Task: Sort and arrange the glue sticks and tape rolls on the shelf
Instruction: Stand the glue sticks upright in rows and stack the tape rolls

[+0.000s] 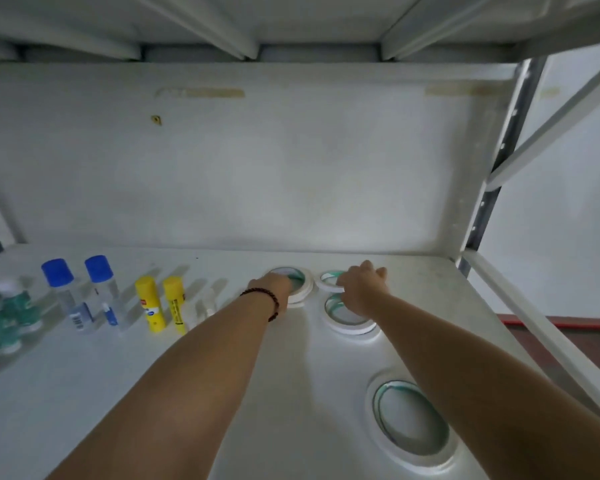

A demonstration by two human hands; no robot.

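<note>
On the white shelf [84, 393], white tape rolls with green cores lie flat at the right. My left hand [274, 287] rests on a stack of rolls [302, 284] at the back middle. Just right of it, my right hand [362, 284] grips a thin roll [328, 282], raised a little above another roll [347, 320]. A large roll [409, 420] lies near the front right, partly under my right forearm. Standing in a row at the left are two yellow glue sticks [160, 304], two blue-capped bottles [80, 289] and green-labelled white-capped bottles [4, 310].
The white back panel [257, 168] closes the shelf behind the items. An upper shelf [291, 26] hangs overhead. A metal upright [499, 161] and a diagonal brace stand at the right edge. Small clear tubes [205, 306] lie beside the yellow sticks.
</note>
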